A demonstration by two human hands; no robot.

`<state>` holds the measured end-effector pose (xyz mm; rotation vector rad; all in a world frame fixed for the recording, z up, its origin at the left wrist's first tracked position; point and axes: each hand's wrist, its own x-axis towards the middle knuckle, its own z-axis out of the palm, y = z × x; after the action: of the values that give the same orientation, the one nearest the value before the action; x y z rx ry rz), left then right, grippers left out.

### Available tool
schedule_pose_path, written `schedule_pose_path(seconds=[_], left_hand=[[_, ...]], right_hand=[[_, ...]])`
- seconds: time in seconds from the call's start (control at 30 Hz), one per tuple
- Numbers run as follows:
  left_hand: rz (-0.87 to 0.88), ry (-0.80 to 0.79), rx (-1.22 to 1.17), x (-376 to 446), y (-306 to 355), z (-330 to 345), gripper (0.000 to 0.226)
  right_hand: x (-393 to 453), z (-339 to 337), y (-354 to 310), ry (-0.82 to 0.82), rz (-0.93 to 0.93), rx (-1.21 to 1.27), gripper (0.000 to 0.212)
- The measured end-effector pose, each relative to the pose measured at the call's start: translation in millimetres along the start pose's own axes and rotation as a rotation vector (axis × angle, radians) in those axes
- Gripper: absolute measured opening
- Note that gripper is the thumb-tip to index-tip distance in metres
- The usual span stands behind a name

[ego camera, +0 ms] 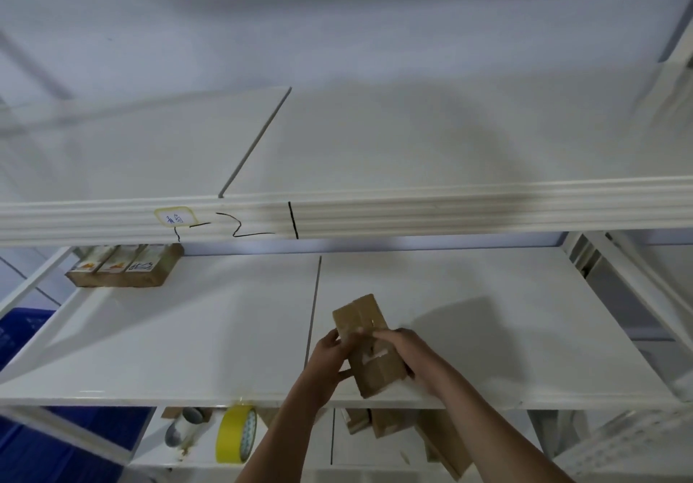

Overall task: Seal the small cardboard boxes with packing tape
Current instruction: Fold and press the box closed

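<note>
Both hands [330, 359] [403, 349] half-hiding box [369, 347], blurred

A single wide-angle view comes from the person's head, facing forward and down into a white shelving unit, close enough that both forearms enter from the bottom edge. It takes in the upper shelf [375, 137] across the middle, the middle shelf [187, 332] below, and a lower level at the bottom edge.

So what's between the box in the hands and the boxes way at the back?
Only bare white shelf between the held box and the back boxes, in the head view.
</note>
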<state>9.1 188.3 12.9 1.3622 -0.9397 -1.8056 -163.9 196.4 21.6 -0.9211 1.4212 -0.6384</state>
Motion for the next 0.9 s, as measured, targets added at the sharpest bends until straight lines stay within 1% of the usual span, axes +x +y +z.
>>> schedule_pose_path(seconds=[0.07, 0.1, 0.13, 0.17, 0.2, 0.23, 0.27, 0.37, 0.4, 0.43, 0.53, 0.6, 0.67, 0.73, 0.8, 0.83, 0.87, 0.9], left_hand=[[0.009, 0.044, -0.046, 0.4, 5.3, 1.8, 0.041], [0.021, 0.064, -0.052, 0.4, 8.5, 2.4, 0.041], [0.037, 0.078, -0.043, 0.1, 11.4, 2.4, 0.041], [0.049, 0.084, -0.033, -1.0, 13.3, 2.5, 0.04], [0.061, 0.087, -0.021, -1.2, 13.9, 2.5, 0.04], [0.072, 0.091, -0.019, -1.7, 14.2, 2.5, 0.039], [0.08, 0.098, -0.018, -2.1, 14.5, 2.1, 0.04], [0.095, 0.112, -0.011, 0.0, 13.8, -3.4, 0.044], [0.097, 0.103, -0.009, 0.7, 13.8, -4.2, 0.045], [0.1, 0.09, -0.015, 1.8, 13.9, -4.6, 0.046], [0.114, 0.116, -0.022, 6.1, 18.3, -1.5, 0.052], [0.119, 0.166, 0.076, 11.1, 22.2, -4.1, 0.064], [0.126, 0.156, 0.224, 13.8, 27.4, -10.9, 0.07], [0.175, 0.093, 0.386, 11.8, 32.3, -17.3, 0.061], [0.222, 0.04, 0.461, 11.2, 35.4, -19.0, 0.038], [0.215, 0.006, 0.424, 10.7, 36.9, -17.0, 0.032], [0.188, -0.038, 0.367, 9.9, 37.5, -15.2, 0.033], [0.145, -0.093, 0.316, 9.9, 37.6, -13.6, 0.038]], right_hand=[[0.5, 2.2, 1.1, -0.038, 0.005, -0.009, 0.037], [0.9, 4.0, 1.0, -0.051, 0.007, -0.012, 0.044], [2.1, 6.1, 1.4, -0.044, 0.009, -0.014, 0.059], [3.2, 8.1, 2.7, -0.012, 0.017, -0.013, 0.077], [4.5, 9.3, 5.1, 0.031, 0.016, -0.003, 0.089], [3.2, 10.7, 4.7, 0.057, 0.001, 0.008, 0.091], [1.1, 12.6, 3.0, 0.071, -0.027, 0.007, 0.083], [-3.6, 15.9, -5.3, 0.083, -0.08, -0.072, 0.047], [-3.4, 16.8, -7.2, 0.089, -0.09, -0.084, 0.041], [-3.5, 18.4, -9.2, 0.104, -0.088, -0.083, 0.041], [1.2, 24.5, -14.9, 0.172, -0.059, -0.056, 0.052], [3.1, 30.2, -21.7, 0.264, -0.055, -0.045, 0.054], [7.9, 32.0, -27.0, 0.356, -0.028, -0.051, 0.058], [11.2, 33.2, -32.2, 0.377, -0.014, -0.034, 0.066], [12.7, 36.0, -33.6, 0.42, -0.035, -0.026, 0.07], [13.0, 39.1, -33.0, 0.441, -0.055, -0.017, 0.07], [11.1, 43.4, -34.2, 0.445, -0.073, 0.008, 0.067], [9.6, 48.1, -35.4, 0.428, -0.098, 0.042, 0.061]])
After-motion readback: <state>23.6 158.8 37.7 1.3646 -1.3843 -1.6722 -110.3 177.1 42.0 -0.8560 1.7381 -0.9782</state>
